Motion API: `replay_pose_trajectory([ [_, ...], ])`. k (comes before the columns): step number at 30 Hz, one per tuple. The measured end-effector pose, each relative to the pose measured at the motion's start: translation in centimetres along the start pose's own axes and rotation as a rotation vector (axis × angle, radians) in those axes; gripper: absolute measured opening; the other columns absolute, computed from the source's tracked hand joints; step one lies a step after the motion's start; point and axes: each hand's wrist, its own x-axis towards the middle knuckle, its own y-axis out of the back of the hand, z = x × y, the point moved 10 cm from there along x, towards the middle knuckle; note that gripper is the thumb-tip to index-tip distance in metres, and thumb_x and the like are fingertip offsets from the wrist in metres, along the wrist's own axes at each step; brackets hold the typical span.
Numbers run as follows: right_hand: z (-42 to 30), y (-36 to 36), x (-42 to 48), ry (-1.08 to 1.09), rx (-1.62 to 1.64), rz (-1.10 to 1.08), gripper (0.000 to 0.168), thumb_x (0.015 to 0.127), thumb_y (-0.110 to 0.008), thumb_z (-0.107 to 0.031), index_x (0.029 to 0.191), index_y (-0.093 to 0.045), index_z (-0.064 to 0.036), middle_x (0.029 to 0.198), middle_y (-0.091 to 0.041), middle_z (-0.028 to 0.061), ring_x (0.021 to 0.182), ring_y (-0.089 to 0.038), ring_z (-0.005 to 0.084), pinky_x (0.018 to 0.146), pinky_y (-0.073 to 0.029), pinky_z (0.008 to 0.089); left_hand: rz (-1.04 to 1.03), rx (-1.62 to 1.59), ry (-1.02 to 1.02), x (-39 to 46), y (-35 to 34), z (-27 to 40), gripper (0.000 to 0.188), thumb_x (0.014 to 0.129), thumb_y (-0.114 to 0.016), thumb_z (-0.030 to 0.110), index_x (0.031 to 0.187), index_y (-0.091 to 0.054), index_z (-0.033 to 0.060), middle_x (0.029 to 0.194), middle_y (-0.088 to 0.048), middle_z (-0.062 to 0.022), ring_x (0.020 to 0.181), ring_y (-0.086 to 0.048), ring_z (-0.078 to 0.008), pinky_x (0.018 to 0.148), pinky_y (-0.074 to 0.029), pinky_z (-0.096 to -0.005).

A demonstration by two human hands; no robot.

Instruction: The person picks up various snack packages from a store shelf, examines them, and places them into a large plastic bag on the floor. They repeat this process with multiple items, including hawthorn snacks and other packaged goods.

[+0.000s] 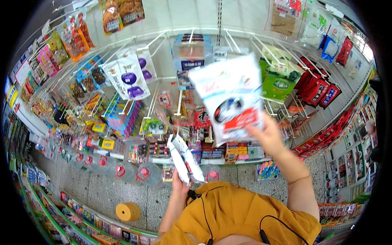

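Observation:
My right hand [265,134] grips the lower right edge of a white snack bag [228,98] with a red panel and a dark picture. That bag is raised in front of the white wire display hooks [232,41] and hides part of the rack behind it. Low at my waist, my left hand [180,185] holds white bags [185,160] upright, their narrow edges turned up. Left of the raised bag hang white pouches with purple pictures [127,76]. Green bags [280,81] hang to its right.
Large clear water bottles [148,174] with red handles line the floor under the rack. Red packets [318,90] hang at the right. A yellow cylinder [127,212] stands on the speckled floor [98,186], near low green-edged shelves [65,234] at the lower left.

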Motion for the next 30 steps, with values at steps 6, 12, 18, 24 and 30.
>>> replay_pose_trajectory([
  [6, 16.5, -7.3, -4.0, -0.206, 0.067, -0.117, 0.031, 0.081, -0.053, -0.02, 0.103, -0.047, 0.001, 0.091, -0.057, 0.0079, 0.084, -0.052, 0.0137, 0.073, -0.041, 0.0266, -0.027, 0.116, -0.16, -2.0, -3.1, 2.3, 0.039, 0.086, -0.039, 0.03, 0.116, -0.041, 0.0058, 0.11, -0.051, -0.0075, 0.103, -0.048, -0.021, 0.087, -0.039, -0.0382],
  [12, 23.0, -11.2, -8.6, -0.417, 0.007, -0.239, 0.028, 0.08, -0.053, -0.019, 0.101, -0.048, -0.001, 0.085, -0.057, 0.0078, 0.072, -0.056, 0.0121, 0.061, -0.044, 0.026, 0.065, 0.255, -0.161, -1.4, -1.0, 0.3, 0.04, 0.085, -0.043, 0.015, 0.121, -0.031, 0.0037, 0.111, -0.048, -0.0093, 0.099, -0.05, -0.0191, 0.083, -0.042, -0.0324],
  [18, 27.1, -13.5, -11.3, -0.498, 0.157, -0.384, 0.033, 0.08, -0.055, -0.019, 0.105, -0.047, 0.001, 0.096, -0.055, 0.0095, 0.086, -0.053, 0.0162, 0.076, -0.041, 0.0283, 0.178, 0.23, -0.009, -1.9, 4.0, -2.4, 0.038, 0.087, -0.039, 0.027, 0.117, -0.038, 0.0039, 0.111, -0.05, -0.0124, 0.1, -0.05, -0.0245, 0.085, -0.041, -0.0401],
  [24, 32.8, -16.3, -16.9, -0.855, 0.395, -0.691, 0.057, 0.083, -0.048, -0.038, 0.122, -0.033, 0.001, 0.119, -0.042, 0.0121, 0.111, -0.038, 0.0178, 0.092, -0.029, 0.0281, 0.234, 0.182, 0.134, -2.7, 9.2, -6.4, 0.039, 0.086, -0.042, 0.027, 0.117, -0.038, 0.0031, 0.109, -0.051, -0.0118, 0.096, -0.053, -0.0234, 0.084, -0.042, -0.0381],
  [30, 35.3, -15.5, -19.6, -0.906, 0.419, -0.689, 0.08, 0.073, -0.063, -0.033, 0.128, -0.016, -0.001, 0.124, -0.033, 0.0136, 0.115, -0.033, 0.0218, 0.094, -0.029, 0.0311, 0.322, 0.423, 0.176, -2.5, 10.9, -11.8, 0.044, 0.083, -0.05, 0.02, 0.119, -0.031, 0.0034, 0.108, -0.048, -0.0105, 0.095, -0.051, -0.0193, 0.081, -0.043, -0.0311],
])
